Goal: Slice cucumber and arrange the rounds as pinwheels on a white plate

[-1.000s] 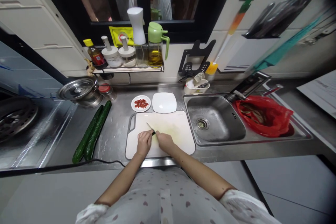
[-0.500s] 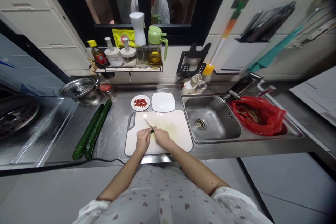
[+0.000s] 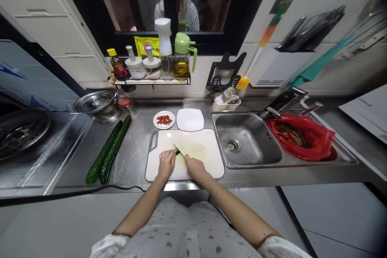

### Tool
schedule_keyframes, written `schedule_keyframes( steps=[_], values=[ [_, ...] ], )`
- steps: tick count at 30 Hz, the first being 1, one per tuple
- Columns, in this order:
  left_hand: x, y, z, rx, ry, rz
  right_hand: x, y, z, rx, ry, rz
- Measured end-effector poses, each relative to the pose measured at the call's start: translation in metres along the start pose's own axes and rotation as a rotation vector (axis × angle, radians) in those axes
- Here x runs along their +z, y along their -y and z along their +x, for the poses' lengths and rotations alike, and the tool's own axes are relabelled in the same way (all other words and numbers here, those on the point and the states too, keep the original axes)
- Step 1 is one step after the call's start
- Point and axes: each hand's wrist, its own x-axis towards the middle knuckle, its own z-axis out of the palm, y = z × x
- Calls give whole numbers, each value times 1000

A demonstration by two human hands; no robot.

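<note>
My right hand (image 3: pixel 196 168) is closed round the handle of a knife (image 3: pixel 179 150), whose thin blade points up and left over the cutting board (image 3: pixel 207 139). My left hand (image 3: pixel 167 163) lies on the board with its fingers bent together on a small dark green piece (image 3: pixel 177 151). Most of that piece is hidden by the fingers and the blade, so its kind is unclear. A pale yellow-green wet stain marks the board around the knife. Just behind the board stand a white rectangular plate (image 3: pixel 190 119) and a small round plate (image 3: pixel 164 126) with chopped red pieces (image 3: pixel 164 119).
Two long cucumbers (image 3: pixel 113 151) lie left of the board, near a lidded steel pot (image 3: pixel 99 105) and a red-capped jar (image 3: pixel 127 105). To the right are the sink (image 3: pixel 248 139) and a red plastic bag (image 3: pixel 314 139). A seasoning rack (image 3: pixel 151 82) hangs behind.
My right hand has moved right and slightly toward me with the knife, away from my left hand. The left hand stays on the green piece. The whole view has shifted a little.
</note>
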Motion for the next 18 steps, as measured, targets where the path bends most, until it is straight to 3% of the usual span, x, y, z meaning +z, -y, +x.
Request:
schedule_keyframes(
  steps=[12,18],
  values=[
    [-3,-4,0,-46,54,-10,-12,21,43,-68,-97,50],
    [-5,-6,2,-65,62,1,-13,22,41,-52,-92,43]
  ],
)
